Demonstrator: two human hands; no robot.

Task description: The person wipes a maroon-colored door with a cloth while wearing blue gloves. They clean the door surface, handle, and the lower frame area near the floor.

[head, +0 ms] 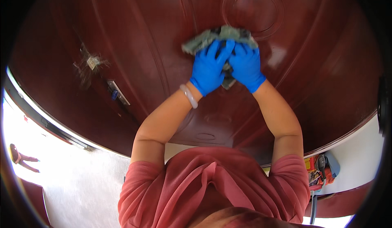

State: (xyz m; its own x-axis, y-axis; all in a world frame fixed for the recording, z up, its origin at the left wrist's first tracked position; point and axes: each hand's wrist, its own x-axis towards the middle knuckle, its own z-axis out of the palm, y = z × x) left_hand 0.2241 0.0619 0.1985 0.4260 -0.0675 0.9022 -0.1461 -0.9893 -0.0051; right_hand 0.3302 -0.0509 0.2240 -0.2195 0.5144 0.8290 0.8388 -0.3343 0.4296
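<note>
Both hands wear blue gloves and press a crumpled grey-green cloth (227,33) against a dark red door panel (122,44) with moulded lines. My left hand (209,66) lies on the cloth's left part, a pale bangle on its wrist. Close beside it, my right hand (246,63) rests on the right part. The two hands almost touch, and some cloth shows between and below them. A moulded ring (253,9) is in the panel just above and to the right of the cloth.
At the left, the door bears a metal lock plate (120,92) with a blue piece on it, and a frayed patch (92,62) of residue. Past the left edge stands another person (21,157). Several items, with a dark-handled brush-like thing (321,163), are at lower right.
</note>
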